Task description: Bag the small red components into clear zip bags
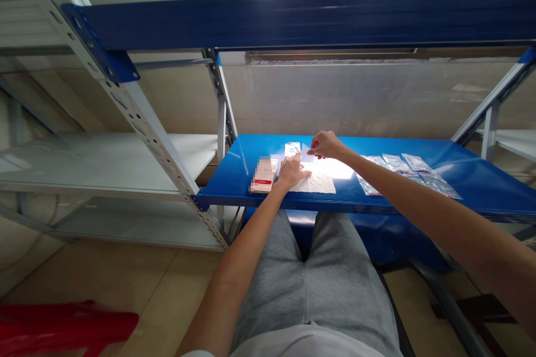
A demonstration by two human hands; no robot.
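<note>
My left hand [291, 173] lies on a crumpled white sheet [321, 184], paper or thin plastic, near the front of the blue shelf. Its thumb and fingers are spread, with the fingertips touching the lower left part of a thin whitish piece. Just beyond, my right hand [329, 145] pinches that thin whitish piece [306, 150] between thumb and forefinger; whether it is paper or film I cannot tell. A small clear packet [292, 148] lies behind my left hand. Left of it is a pale box with a red band [263, 175], partly blurred out.
Several clear zip bags [404, 164] lie under and beyond my right forearm on the blue shelf [473, 164]. A blue crossbeam [293, 22] runs overhead, with a grey upright [146, 128] at left. A red stool [62, 323] stands low at left.
</note>
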